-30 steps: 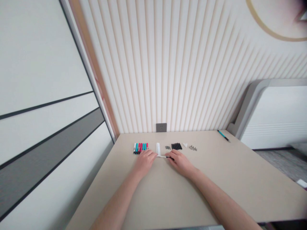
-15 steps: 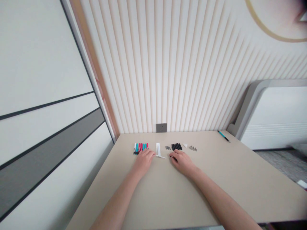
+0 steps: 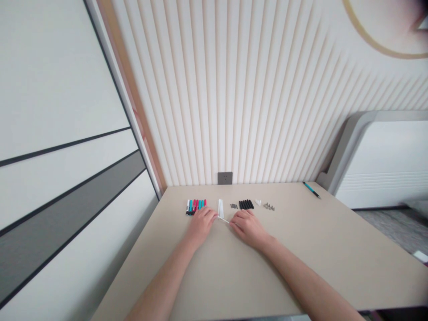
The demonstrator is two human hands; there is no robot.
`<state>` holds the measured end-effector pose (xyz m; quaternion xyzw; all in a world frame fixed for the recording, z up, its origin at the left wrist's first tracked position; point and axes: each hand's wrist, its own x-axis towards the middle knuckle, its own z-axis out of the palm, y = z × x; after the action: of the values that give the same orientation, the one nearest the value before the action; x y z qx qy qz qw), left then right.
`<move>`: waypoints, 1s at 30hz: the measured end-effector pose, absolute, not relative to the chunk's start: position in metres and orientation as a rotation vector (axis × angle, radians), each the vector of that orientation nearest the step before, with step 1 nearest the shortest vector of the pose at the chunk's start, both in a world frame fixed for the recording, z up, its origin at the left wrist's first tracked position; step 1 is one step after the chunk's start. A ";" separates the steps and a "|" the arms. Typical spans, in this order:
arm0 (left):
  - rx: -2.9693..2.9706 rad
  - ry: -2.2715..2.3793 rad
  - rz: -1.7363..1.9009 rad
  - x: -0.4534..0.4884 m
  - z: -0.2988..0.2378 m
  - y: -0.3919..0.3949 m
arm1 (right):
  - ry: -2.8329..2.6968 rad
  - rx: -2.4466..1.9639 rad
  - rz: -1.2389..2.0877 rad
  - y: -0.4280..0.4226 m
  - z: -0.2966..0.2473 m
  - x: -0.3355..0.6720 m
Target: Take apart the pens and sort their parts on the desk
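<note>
- the left hand (image 3: 202,224) reaches over the table (image 3: 230,276), its fingertips pinched together on one end of a thin white stick (image 3: 224,220).
- the right hand (image 3: 249,228) is curled at the other end of that stick, with its fingers bent close; whether they grip it, or hide something else, i cannot tell.
- the stick spans the narrow gap between the two hands, slanting slightly toward the person at its right end.
- just beyond it lies a bundle of white rods (image 3: 220,207), side by side and pointing to the wall; whether the stick touches their near ends is too small to tell.
- behind the left hand sits a row of coloured tubes (image 3: 195,204) in white, teal and red with dark near ends, partly covered by the fingers.
- past the right hand, from left to right, are small grey pieces (image 3: 233,206), a row of black tubes (image 3: 246,204), small white pieces (image 3: 258,202) and metallic tips (image 3: 269,207).
- a teal and black pen (image 3: 312,190) lies well apart, near the table's far right corner.
</note>
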<state>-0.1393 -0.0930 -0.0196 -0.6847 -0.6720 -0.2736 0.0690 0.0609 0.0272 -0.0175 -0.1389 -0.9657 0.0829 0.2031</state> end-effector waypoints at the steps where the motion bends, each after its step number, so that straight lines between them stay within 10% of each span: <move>1: -2.053 -2.007 -0.848 -0.139 -0.020 -0.092 | -2.689 -0.386 0.206 0.026 -0.019 0.059; 30: -2.175 -1.947 -0.601 -0.129 -0.044 -0.084 | -2.593 -0.653 0.075 0.021 -0.037 0.034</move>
<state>-0.1288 -0.0836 -0.0442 -0.7274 -0.6512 -0.2010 0.0804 0.0336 0.0205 -0.0374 -0.2373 -0.9431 0.0272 0.2311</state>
